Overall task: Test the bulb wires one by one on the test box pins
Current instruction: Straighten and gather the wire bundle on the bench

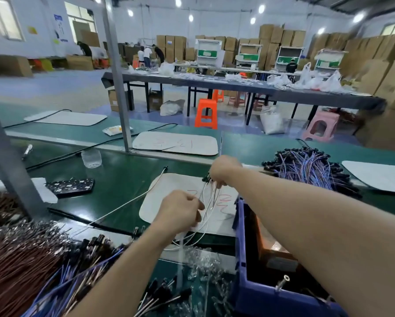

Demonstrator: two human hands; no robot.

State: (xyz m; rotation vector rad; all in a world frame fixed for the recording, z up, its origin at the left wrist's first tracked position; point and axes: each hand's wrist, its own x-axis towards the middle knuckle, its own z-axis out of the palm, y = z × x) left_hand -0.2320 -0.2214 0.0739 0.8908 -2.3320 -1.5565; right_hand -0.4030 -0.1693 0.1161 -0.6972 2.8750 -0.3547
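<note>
My right hand (pixel 224 170) grips a small bunch of bulb wires (pixel 209 197) by their dark bulb ends above a white mat (pixel 169 191). The pale wires hang down from it. Below and to the left, my left hand (pixel 180 210) pinches the lower part of these wires. One single white wire (pixel 132 200) with a dark tip lies across the green belt to the left. A blue box (pixel 242 248) stands at the lower right, with metal pins (pixel 282 282) sticking up at its near side. Whether this is the test box I cannot tell.
A heap of brown wires (pixel 20 259) and blue wires (pixel 61 287) lies at the lower left. Another pile of purple wires (pixel 310 170) sits at the right. A grey post (pixel 121 88), a clear jar (pixel 91 157) and a black tray (pixel 70 186) stand on the green belt (pixel 114 179).
</note>
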